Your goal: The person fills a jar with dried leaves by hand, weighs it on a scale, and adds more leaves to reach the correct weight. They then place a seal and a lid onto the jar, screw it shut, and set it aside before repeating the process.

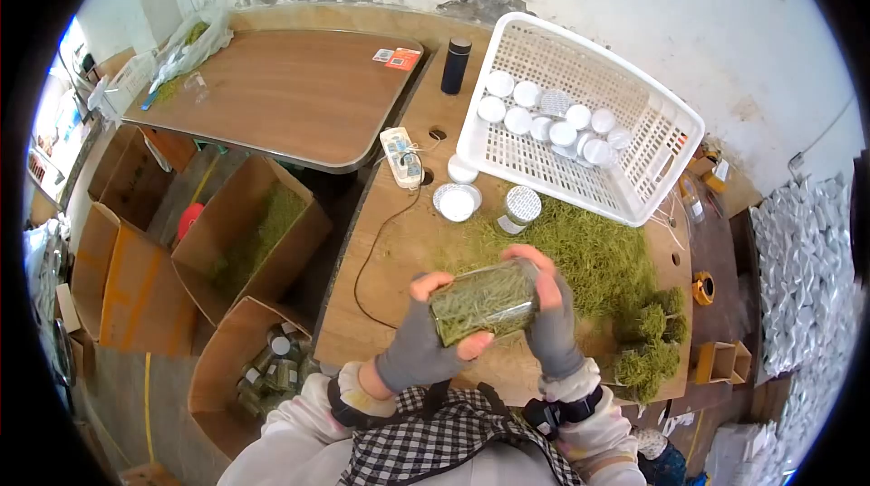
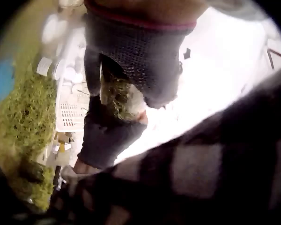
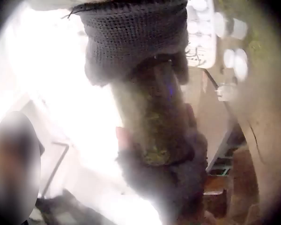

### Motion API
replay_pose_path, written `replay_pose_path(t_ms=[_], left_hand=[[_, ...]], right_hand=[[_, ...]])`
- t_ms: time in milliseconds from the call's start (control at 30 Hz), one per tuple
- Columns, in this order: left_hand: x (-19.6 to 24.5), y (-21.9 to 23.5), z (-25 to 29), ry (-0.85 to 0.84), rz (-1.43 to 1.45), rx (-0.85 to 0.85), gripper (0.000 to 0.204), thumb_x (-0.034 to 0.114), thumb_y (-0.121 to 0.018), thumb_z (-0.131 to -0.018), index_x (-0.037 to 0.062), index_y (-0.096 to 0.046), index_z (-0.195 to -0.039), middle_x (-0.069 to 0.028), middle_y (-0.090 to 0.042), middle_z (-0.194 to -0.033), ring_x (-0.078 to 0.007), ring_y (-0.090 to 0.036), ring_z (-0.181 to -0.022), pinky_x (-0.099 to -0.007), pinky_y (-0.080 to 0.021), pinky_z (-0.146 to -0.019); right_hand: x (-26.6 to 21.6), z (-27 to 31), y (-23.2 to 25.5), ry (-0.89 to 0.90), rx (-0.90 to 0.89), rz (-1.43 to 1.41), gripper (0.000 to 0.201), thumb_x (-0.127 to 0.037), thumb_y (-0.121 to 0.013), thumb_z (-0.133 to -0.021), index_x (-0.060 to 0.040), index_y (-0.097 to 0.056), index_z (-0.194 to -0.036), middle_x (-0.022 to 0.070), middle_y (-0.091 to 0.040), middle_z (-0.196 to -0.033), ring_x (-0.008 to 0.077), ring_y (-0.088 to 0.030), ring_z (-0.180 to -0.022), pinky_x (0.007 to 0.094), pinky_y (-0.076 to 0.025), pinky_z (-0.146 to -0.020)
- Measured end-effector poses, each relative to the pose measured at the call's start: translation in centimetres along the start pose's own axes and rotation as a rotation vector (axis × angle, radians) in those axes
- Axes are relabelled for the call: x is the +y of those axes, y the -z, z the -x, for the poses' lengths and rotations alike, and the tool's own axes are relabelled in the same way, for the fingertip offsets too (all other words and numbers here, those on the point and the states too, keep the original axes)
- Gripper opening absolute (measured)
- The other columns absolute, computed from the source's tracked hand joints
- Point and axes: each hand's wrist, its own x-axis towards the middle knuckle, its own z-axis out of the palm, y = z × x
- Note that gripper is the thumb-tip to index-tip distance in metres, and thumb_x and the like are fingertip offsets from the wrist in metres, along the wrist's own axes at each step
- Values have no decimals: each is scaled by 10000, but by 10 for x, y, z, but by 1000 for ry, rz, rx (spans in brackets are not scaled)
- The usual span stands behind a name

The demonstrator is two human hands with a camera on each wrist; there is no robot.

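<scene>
A clear jar (image 1: 485, 302) filled with green dried plant strands lies sideways between both hands above the wooden table. The left hand (image 1: 424, 341), in a grey fingerless glove, grips its left end. At the other end the gloved right hand (image 1: 552, 318) holds it with curled fingers. In the left wrist view the jar (image 2: 122, 98) shows between the left hand (image 2: 136, 56) and the right hand (image 2: 107, 140). The right wrist view shows the jar (image 3: 154, 112) below the right hand (image 3: 136, 42), with the left hand (image 3: 168, 173) at its far end.
A white basket (image 1: 666, 179) with round white lids stands behind. Nearby are a filled jar (image 1: 523, 206), loose lids (image 1: 457, 202), a power strip (image 1: 400, 158) and a dark bottle (image 1: 456, 66). Green plant strands (image 1: 598, 259) cover the right side. Cardboard boxes (image 1: 217, 368) stand at left.
</scene>
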Motion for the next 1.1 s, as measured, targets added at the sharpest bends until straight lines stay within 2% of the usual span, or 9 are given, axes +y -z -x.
replay_pose_path(t_ms=[67, 167, 367, 600, 667, 767, 833, 900, 1100], left_hand=[[-4, 2, -6, -458, -755, 32, 821, 214, -901, -748, 58, -380, -1363, -250, -535, -1277, -384, -581, -1092, -476, -494, -932], [-20, 20, -11, -504, -877, -29, 852, 204, -920, -705, 57, -386, -1353, -259, -540, -1241, -407, -579, -1038, -471, -500, -882], [-23, 27, -16, -893, -977, -34, 871, 251, -924, -706, 67, -374, -1357, -266, -518, -1240, -409, -569, -1024, -500, -494, -887], [-23, 16, 2, -509, -663, 154, 787, 307, -859, -806, 87, -354, -1368, -213, -508, -1270, -332, -580, -1094, -473, -518, -875], [-23, 18, 4, 92, 84, 172, 686, 317, -778, -904, 102, -330, -1378, -192, -498, -1257, -263, -584, -1091, -385, -560, -852], [-11, 18, 10, 344, 517, 171, 629, 300, -715, -957, 95, -304, -1387, -156, -497, -1251, -218, -577, -1096, -313, -566, -844], [-14, 14, 16, 271, 421, 222, 679, 284, -772, -902, 94, -335, -1385, -173, -508, -1229, -268, -592, -1082, -367, -570, -817], [-14, 18, 10, -467, -769, 149, 732, 278, -831, -827, 94, -381, -1376, -210, -514, -1209, -348, -597, -1072, -437, -554, -830], [-40, 42, 17, -322, -829, 55, 738, 282, -859, -786, 47, -426, -1336, -235, -497, -1183, -370, -537, -1049, -469, -471, -908]], right_hand=[[7, -4, 0, -343, -60, -290, 507, -399, -394, -1093, -24, -548, -1397, 97, -605, -1278, 182, -588, -1161, 312, -463, -999], [58, -1, -5, -404, -83, -489, 493, -380, -382, -1106, -14, -549, -1391, 67, -617, -1239, 163, -601, -1110, 299, -473, -974], [18, -14, -8, -644, -33, -691, 539, -427, -407, -1104, -14, -535, -1426, 56, -640, -1208, 150, -602, -1077, 303, -478, -975], [15, -4, -23, -314, 9, -186, 542, -406, -387, -1096, 15, -553, -1394, 115, -658, -1231, 198, -636, -1091, 322, -485, -977], [17, 1, -26, -65, 40, 17, 489, -347, -426, -1071, 23, -596, -1342, 127, -648, -1242, 212, -604, -1144, 357, -452, -1028], [5, -2, -31, 213, 9, 241, 486, -326, -431, -1055, 30, -590, -1345, 138, -652, -1230, 248, -609, -1144, 375, -441, -1042], [18, 1, -28, 186, 6, 232, 453, -307, -439, -1057, 12, -603, -1333, 131, -655, -1224, 238, -625, -1119, 365, -474, -1003], [38, 0, -29, -441, -3, -496, 435, -302, -444, -1061, -15, -588, -1355, 121, -656, -1233, 215, -640, -1097, 359, -511, -963], [63, 7, -34, -843, -70, -686, 527, -447, -454, -1082, -56, -525, -1427, 76, -638, -1255, 204, -644, -1113, 378, -551, -925]])
